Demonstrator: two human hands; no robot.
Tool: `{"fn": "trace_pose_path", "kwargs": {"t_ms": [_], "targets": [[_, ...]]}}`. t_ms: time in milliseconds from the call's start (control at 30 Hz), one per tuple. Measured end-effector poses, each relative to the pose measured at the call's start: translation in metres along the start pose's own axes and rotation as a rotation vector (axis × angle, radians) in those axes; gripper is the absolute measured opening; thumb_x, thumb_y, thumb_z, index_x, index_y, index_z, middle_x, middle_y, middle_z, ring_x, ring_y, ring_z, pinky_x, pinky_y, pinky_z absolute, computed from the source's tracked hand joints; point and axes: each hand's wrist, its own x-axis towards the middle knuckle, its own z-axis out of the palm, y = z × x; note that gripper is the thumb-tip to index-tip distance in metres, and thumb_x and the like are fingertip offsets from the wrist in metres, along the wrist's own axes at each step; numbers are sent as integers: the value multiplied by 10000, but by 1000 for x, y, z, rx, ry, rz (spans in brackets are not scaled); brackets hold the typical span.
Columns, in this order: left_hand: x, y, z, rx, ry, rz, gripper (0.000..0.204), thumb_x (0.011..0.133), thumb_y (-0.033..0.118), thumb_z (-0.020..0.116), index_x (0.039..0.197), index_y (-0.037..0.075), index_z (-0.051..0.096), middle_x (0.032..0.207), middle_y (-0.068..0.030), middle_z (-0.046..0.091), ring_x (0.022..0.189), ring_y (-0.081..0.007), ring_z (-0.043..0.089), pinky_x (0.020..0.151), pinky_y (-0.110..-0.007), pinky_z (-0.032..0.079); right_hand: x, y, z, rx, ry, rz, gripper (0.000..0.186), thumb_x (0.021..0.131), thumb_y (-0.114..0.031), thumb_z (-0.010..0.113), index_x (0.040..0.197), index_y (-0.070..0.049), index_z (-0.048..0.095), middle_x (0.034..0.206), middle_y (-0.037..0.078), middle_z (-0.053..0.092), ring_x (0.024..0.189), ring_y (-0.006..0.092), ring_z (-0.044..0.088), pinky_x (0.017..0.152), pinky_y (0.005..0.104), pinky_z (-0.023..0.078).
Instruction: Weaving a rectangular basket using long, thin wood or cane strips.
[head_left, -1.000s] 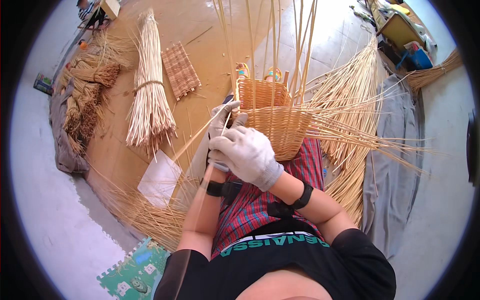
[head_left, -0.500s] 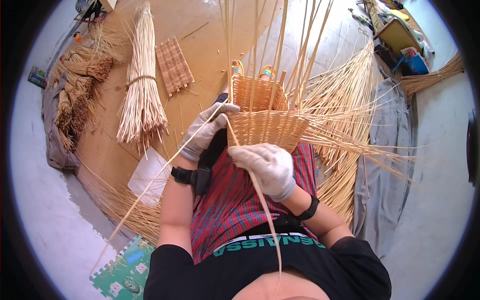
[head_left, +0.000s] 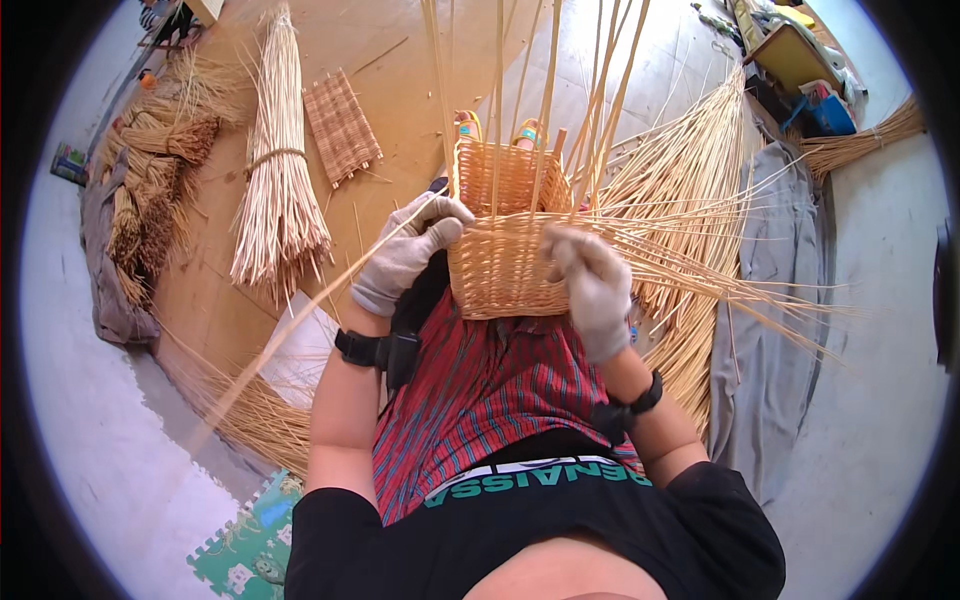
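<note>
A pale woven wicker basket (head_left: 510, 268) rests over my lap, its tall upright stakes (head_left: 548, 90) rising from the walls. My left hand (head_left: 408, 252), in a whitish glove, is closed at the basket's left corner. Between its fingers runs a long wicker strand (head_left: 290, 330), trailing down to the lower left. In a matching glove, my right hand (head_left: 595, 290) is beside the right part of the front wall. Its fingers are curled and slightly blurred, so what they hold, if anything, is hidden. Loose strand ends (head_left: 720, 285) fan out from the basket's right side.
A tied bundle of pale rods (head_left: 280, 170) and a small woven panel (head_left: 342, 128) lie on the floor ahead. Darker bundles (head_left: 150, 190) are piled at the left. Long loose rods (head_left: 680, 190) spread along a grey cloth (head_left: 765, 300) at the right.
The strand that my right hand held in front of the basket now swings out to the lower left. My right hand has moved right and up; the left keeps its place at the corner.
</note>
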Motion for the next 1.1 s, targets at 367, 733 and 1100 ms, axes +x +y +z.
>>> {"fn": "trace_pose_path", "kwargs": {"t_ms": [367,733,1100], "targets": [[3,-8,54,-19,707,-88,104,944,80,780,1020,9,773,803,78,641,695,-21,506,660,-199,466,84,-8,51,-471,94,-627,512,966,-38,635,1458,-118,515,1255,142,696,884,226,735,771,306,574],[2,5,145,1035,440,215,680,839,61,782,1463,254,595,1324,-177,580,1001,-347,682,858,-435,574,95,-35,-1,-815,145,-897,421,991,14,597,1405,-64,606,1049,63,731,822,88,636,793,262,556],[62,1,105,906,390,426,819,781,11,794,1523,212,510,1364,-154,600,906,-301,691,806,-418,578,28,-6,-68,-772,49,-613,494,935,21,603,1423,-58,612,1188,156,742,1110,335,701,941,382,564]]}}
